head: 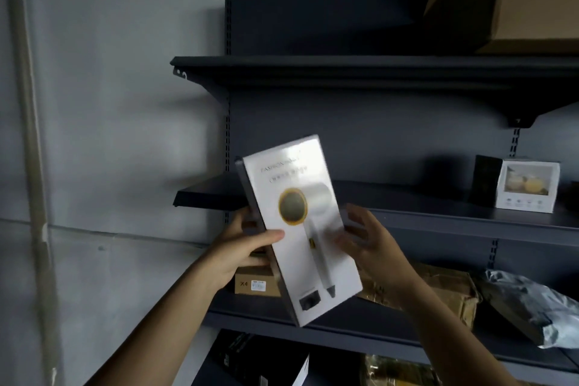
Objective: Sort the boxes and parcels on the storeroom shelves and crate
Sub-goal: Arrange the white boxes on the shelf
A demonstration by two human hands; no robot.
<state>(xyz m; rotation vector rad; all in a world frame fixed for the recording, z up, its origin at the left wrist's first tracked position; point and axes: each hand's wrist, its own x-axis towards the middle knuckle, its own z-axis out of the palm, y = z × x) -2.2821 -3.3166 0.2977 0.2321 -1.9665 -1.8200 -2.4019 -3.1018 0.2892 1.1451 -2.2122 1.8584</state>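
The one white box [300, 229] is up in the air, tilted, in front of the middle shelf [438, 213]. The left hand [241, 247] grips its left edge, thumb across the front. The right hand [372, 244] has fingers curled on the right edge, kinda blurry tho. Both forearms reach up.

Around it: one big cardboard box [517, 0] up top, one small white carton [528, 185] beside one dark box [485, 178], then two brown boxes [448, 291] and one grey parcel [532, 304] lower down.

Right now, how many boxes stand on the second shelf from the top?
2: a black box and a white box, side by side near its right end. Others may be hidden beyond the frame edge.
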